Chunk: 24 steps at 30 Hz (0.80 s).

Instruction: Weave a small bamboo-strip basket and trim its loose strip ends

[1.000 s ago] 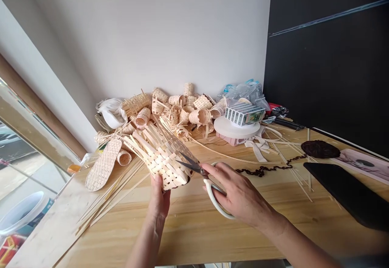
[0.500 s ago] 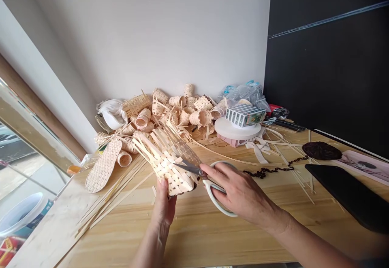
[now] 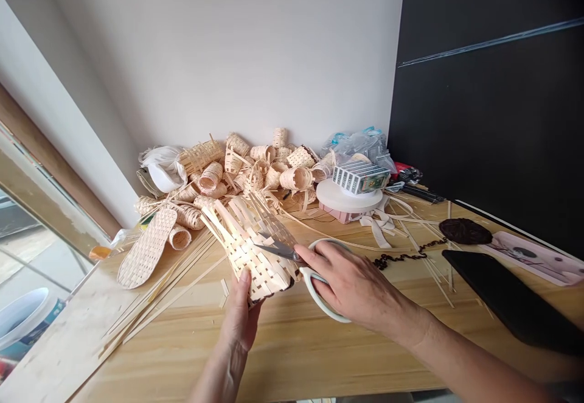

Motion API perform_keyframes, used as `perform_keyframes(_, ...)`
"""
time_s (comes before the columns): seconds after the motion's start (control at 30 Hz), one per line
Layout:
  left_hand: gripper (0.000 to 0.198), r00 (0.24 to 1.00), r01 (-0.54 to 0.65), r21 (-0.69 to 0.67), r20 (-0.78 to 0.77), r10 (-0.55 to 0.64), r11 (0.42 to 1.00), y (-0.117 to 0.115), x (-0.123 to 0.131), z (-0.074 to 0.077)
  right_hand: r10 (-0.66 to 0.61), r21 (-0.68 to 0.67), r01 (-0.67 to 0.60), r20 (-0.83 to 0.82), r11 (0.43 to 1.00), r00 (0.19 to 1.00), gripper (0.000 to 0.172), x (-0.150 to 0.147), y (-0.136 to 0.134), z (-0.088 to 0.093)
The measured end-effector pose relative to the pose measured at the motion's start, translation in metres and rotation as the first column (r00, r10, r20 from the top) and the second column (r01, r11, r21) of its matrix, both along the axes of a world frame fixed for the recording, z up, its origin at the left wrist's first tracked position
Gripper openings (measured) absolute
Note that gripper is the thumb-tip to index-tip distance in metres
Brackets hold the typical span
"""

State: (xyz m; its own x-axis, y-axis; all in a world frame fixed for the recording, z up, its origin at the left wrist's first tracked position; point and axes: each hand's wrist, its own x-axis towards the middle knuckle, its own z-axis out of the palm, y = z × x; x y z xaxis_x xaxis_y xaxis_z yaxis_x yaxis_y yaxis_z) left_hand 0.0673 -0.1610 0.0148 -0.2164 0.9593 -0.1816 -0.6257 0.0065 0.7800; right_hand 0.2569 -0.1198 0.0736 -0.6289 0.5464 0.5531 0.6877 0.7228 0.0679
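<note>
My left hand (image 3: pixel 241 308) grips a pale woven basket (image 3: pixel 262 263) near its lower left corner, thumb on the near side. Long loose strips fan out from the basket's far end, and a dark edging shows along its bottom. In my right hand (image 3: pixel 349 281) are scissors (image 3: pixel 314 269) with pale handles, fingers through the loops. Their dark blades lie across the woven face, slightly parted at the tips. Whether a blade tip is under a strip, I cannot tell.
Several small woven baskets (image 3: pixel 296 178) pile up against the wall. A woven sole-shaped piece (image 3: pixel 148 248) and long strips (image 3: pixel 159 296) lie left. To the right are a white turntable (image 3: pixel 349 195) bearing boxes, dark yarn (image 3: pixel 465 231), a pink tray (image 3: pixel 538 257) and a black flat object (image 3: pixel 511 299).
The whole view has shifted slightly, with the background moving left. The blades have parted a little at the tips, and both hands keep their hold.
</note>
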Motion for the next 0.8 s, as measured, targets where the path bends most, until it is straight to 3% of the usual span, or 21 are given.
perform_keyframes(0.27,0.062,0.998,0.047,-0.017,-0.029,-0.047,0.999,-0.0034,-0.0013,0.005,0.001,0.105,-0.002,0.01,0.994,1.0,0.037,0.0049,-0.0004,-0.0003)
perform_keyframes(0.67,0.057,0.997,0.034,-0.043,0.065,-0.031,0.999,-0.0014,-0.0003,-0.0022,0.055,0.033,-0.059,0.117,0.998,0.992,0.033,0.0038,0.0008,-0.0053)
perform_keyframes(0.8,0.055,0.996,0.031,-0.078,0.086,-0.024,0.996,-0.0026,-0.0016,-0.0016,0.075,0.115,-0.091,0.141,0.989,0.987,0.033,0.0027,0.0014,-0.0059)
